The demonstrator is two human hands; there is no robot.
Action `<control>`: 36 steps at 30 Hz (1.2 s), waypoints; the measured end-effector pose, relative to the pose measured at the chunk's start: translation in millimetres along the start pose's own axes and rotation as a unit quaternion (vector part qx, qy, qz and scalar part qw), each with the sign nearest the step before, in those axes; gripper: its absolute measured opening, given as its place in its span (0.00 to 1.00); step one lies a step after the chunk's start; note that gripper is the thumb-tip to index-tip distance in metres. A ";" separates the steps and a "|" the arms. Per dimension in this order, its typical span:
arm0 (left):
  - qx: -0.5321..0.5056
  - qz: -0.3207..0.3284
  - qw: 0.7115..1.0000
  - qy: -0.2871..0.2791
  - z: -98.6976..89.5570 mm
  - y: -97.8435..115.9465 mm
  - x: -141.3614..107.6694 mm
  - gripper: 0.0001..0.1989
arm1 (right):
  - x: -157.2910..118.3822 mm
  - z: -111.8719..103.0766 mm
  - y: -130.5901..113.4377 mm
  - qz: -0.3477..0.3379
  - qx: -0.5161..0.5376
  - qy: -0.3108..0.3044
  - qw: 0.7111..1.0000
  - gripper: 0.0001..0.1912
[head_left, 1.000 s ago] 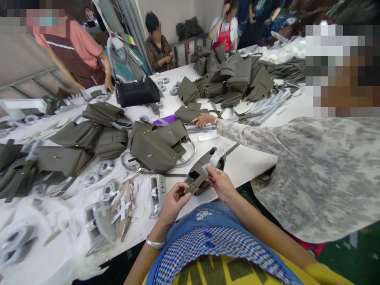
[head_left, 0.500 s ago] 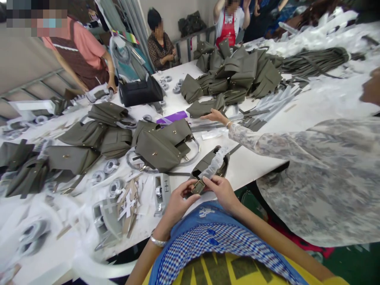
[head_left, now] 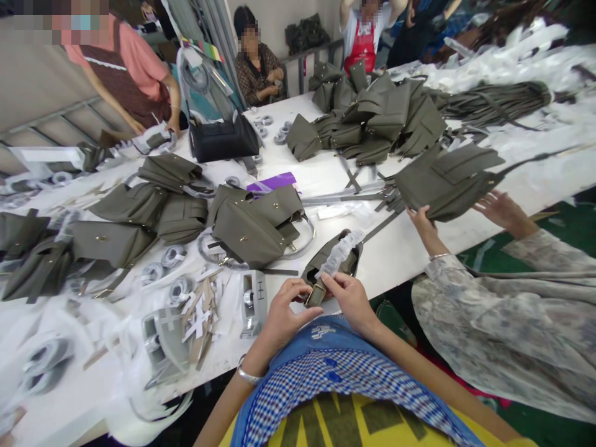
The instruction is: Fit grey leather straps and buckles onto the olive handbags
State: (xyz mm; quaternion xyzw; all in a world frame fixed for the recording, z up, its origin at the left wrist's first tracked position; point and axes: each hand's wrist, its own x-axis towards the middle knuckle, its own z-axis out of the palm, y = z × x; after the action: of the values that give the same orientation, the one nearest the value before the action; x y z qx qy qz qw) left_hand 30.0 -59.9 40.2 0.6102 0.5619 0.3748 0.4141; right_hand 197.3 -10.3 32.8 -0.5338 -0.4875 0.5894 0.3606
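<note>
An olive handbag (head_left: 321, 257) lies at the table's front edge, right before me. Its strap, partly wrapped in crinkled white film (head_left: 342, 251), runs toward me and ends at a gold-rimmed buckle (head_left: 315, 293). My left hand (head_left: 286, 310) pinches the buckle from the left, thumb below and fingers above. From the right, my right hand (head_left: 349, 298) grips the strap just above the buckle, fingers pressed together. What lies under the fingertips is hidden.
A tape dispenser (head_left: 254, 304) stands left of my hands, beside another dispenser (head_left: 162, 341) and cardboard scraps (head_left: 202, 323). Olive bags (head_left: 256, 230) lie beyond. At right, a co-worker's hands (head_left: 426, 230) hold an olive bag (head_left: 442, 180). More people stand across the table.
The co-worker at right has picked up an olive bag from the pile and drawn it rightward with both hands. My hands stay on the strap; the buckle has tilted more upright.
</note>
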 end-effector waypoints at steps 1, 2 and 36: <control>0.013 0.010 1.000 0.005 0.6 1.4 0.1 0.18 | 0.0 -1.0 -3.1 -0.011 -0.026 0.005 1.000 0.22; 0.028 0.017 0.999 0.010 1.6 3.2 0.2 0.19 | -0.1 -1.9 -5.9 -0.025 -0.048 0.011 0.998 0.22; -0.130 -0.075 0.986 0.071 1.5 -0.3 3.1 0.06 | 0.1 -3.4 11.4 -0.178 -0.138 -0.116 0.967 0.10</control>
State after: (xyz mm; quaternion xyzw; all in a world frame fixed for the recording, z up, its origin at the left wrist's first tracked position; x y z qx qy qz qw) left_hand 31.5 -56.9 39.4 0.4790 0.5805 0.4551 0.4758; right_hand 201.7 -12.6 22.0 -0.4109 -0.6898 0.5008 0.3232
